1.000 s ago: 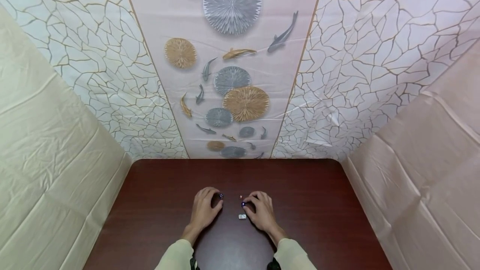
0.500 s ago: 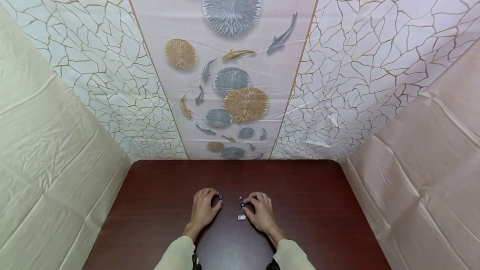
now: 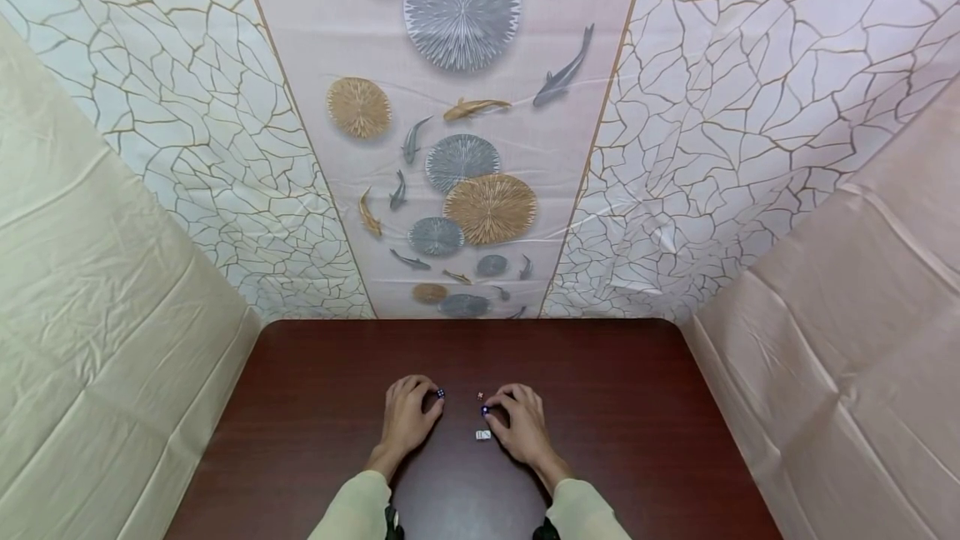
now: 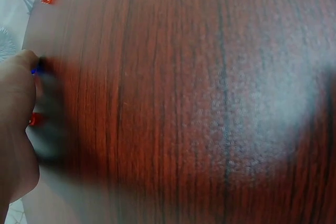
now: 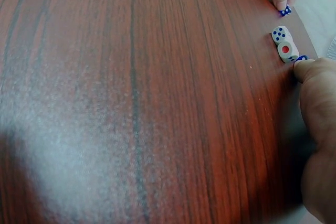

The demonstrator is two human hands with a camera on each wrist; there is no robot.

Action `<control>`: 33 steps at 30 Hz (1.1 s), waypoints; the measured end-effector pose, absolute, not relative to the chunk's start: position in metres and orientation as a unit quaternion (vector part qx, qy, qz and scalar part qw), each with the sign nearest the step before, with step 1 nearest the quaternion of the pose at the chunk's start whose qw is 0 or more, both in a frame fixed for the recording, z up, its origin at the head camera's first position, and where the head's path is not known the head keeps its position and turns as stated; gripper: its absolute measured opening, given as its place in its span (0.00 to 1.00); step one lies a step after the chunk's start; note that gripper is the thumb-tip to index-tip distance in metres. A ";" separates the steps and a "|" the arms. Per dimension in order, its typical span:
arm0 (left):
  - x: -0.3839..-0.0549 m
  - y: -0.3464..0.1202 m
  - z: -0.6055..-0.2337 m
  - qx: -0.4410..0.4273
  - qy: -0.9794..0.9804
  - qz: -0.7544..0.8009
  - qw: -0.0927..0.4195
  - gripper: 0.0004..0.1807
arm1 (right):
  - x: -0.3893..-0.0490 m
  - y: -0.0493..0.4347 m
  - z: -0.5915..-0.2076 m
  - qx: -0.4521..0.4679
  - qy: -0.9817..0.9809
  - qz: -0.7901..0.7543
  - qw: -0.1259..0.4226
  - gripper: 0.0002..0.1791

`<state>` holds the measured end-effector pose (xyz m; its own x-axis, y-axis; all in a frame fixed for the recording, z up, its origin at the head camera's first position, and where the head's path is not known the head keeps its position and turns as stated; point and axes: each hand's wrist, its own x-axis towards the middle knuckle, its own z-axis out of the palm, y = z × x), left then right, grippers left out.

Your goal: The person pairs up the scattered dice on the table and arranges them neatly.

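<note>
On the dark wooden table, my left hand (image 3: 407, 417) pinches a blue die (image 3: 441, 393) at its fingertips; in the right wrist view that blue die (image 5: 285, 11) shows white dots. My right hand (image 3: 523, 426) pinches another blue die (image 3: 485, 411) between thumb and fingers. Just beyond it lies a red die (image 3: 481, 396). Two white dice (image 3: 483, 435) sit side by side, touching, nearer to me. In the left wrist view, my left hand (image 4: 16, 124) partly hides its blue die (image 4: 37, 70) and a second red die (image 4: 34, 119) under the hand.
The reddish-brown table (image 3: 600, 407) has rounded far corners. A patterned cloth wall (image 3: 465, 107) rises behind it, and pale cloth hangs at both sides. Glare brightens the near middle of the tabletop.
</note>
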<state>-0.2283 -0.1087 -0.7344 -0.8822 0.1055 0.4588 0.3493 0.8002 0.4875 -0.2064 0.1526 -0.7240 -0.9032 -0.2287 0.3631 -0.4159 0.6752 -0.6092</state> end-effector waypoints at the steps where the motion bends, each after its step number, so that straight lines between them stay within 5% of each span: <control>1: -0.228 -0.109 -0.734 -0.122 -0.926 -0.294 0.206 0.09 | -0.206 0.153 -0.724 0.178 -0.906 0.362 0.129 0.09; 22: -0.227 -0.111 -0.734 -0.112 -0.924 -0.323 0.172 0.07 | -0.207 0.153 -0.726 0.180 -0.906 0.360 0.132 0.09; 33: -0.223 -0.107 -0.727 -0.148 -0.911 -0.306 0.235 0.07 | -0.207 0.153 -0.727 0.179 -0.906 0.359 0.134 0.09</control>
